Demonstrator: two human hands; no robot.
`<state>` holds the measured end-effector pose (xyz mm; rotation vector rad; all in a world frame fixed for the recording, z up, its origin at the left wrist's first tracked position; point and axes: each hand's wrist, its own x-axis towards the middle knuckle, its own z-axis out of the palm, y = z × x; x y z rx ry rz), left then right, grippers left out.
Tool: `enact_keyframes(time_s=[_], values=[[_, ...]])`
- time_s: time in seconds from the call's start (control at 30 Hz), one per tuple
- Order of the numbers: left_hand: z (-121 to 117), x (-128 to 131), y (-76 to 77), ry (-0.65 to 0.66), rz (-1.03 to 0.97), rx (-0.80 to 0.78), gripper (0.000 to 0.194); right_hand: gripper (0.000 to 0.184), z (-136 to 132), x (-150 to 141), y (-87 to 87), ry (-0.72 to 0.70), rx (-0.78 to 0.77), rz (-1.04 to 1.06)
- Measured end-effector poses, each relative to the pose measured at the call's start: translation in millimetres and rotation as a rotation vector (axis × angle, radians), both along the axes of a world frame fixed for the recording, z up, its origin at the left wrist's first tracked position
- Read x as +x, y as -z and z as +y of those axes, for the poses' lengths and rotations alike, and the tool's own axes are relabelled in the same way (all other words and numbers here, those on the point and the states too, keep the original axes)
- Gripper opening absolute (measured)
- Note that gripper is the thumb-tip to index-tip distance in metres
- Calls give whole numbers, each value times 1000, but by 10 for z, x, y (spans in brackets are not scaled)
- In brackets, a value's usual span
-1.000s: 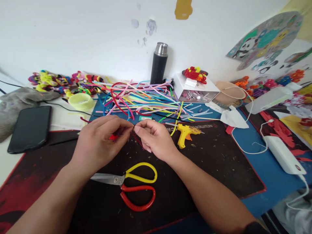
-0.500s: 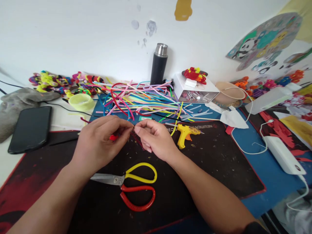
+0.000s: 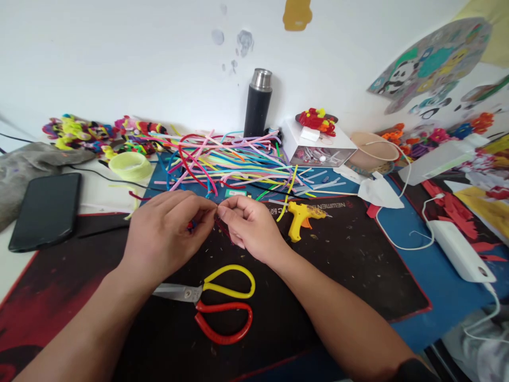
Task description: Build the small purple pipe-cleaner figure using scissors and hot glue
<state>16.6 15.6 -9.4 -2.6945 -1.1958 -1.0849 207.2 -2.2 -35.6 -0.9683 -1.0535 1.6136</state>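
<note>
My left hand (image 3: 167, 233) and my right hand (image 3: 250, 225) meet fingertip to fingertip above the dark mat. Both are closed in a pinch on a thin dark red pipe cleaner (image 3: 224, 229), which hangs in the gap between them and is mostly covered. A small red and blue fuzzy piece (image 3: 191, 225) peeks out from under my left fingers; its full shape is hidden. Below the hands lie scissors (image 3: 228, 303) with one yellow and one red handle, their blades partly behind my left wrist. To the right of my right hand rests a yellow glue gun (image 3: 301, 217).
Behind the hands spreads a heap of coloured pipe cleaners (image 3: 238, 159), with a black flask (image 3: 257, 106) standing at the wall. A phone (image 3: 45, 212) and a pale green tape roll (image 3: 129, 166) are at left. A white power bank (image 3: 457, 249) with cables sits at right.
The hands stay pinched together in nearly the same spot. My left hand has turned slightly, and blue now shows beside the red in its piece. The whole view has shifted a little.
</note>
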Motion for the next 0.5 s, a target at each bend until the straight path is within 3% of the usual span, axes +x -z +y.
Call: enact_keyframes(time_s=[0.27,0.5], values=[[-47,11,-32,-82,-141,-185,18,48,-13,4,-41,-5,-19,53],[-42,10,-35,-71,-147,-196,19,46,-12,24,-58,-31,-11,28]])
